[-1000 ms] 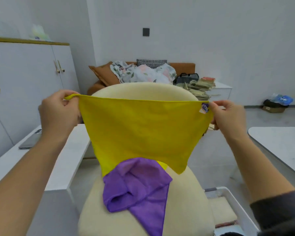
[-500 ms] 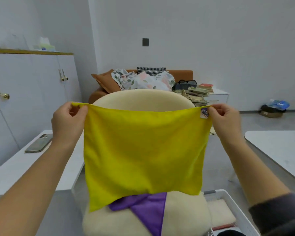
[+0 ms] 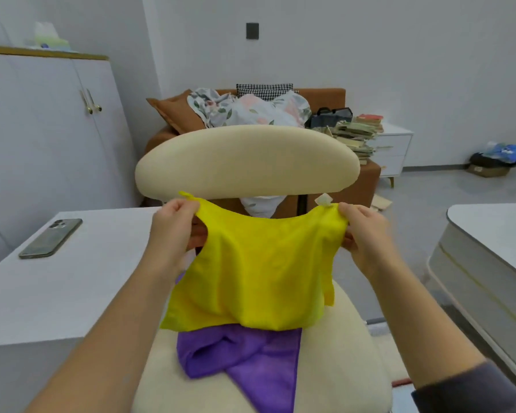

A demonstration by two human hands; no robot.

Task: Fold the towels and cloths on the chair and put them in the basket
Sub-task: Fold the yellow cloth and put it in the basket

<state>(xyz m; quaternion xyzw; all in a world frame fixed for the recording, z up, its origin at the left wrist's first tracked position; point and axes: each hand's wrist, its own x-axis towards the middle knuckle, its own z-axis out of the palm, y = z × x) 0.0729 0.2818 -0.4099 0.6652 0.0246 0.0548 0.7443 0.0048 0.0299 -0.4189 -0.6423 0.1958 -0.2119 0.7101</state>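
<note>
The white tabletop [image 3: 72,287] filled the left side. A cream chair [image 3: 245,162] stood just beside its right edge, with the backrest on the far side of the seat.

A yellow cloth [image 3: 259,269] hung over the seat, held up by its 2 top corners just in front of the lower edge of the backrest. Its top edge sagged between those corners. Its lower part rested on the middle of the seat, where it overlapped the far part of a purple cloth [image 3: 251,359]. The purple cloth lay crumpled on the seat, spreading from the middle, with 1 point running toward the front edge.

The left hand [image 3: 173,231] pinched the yellow cloth's top left corner between thumb and curled fingers. The right hand [image 3: 367,234] pinched the top right corner in the same way. The 2 hands were level with each other and apart, with the slack cloth between them.

A dark phone [image 3: 51,238] lay flat near the tabletop's far left corner, well apart from the chair. A small white label [image 3: 323,200] stood up from the yellow cloth's top right corner, just beside the right hand.
</note>
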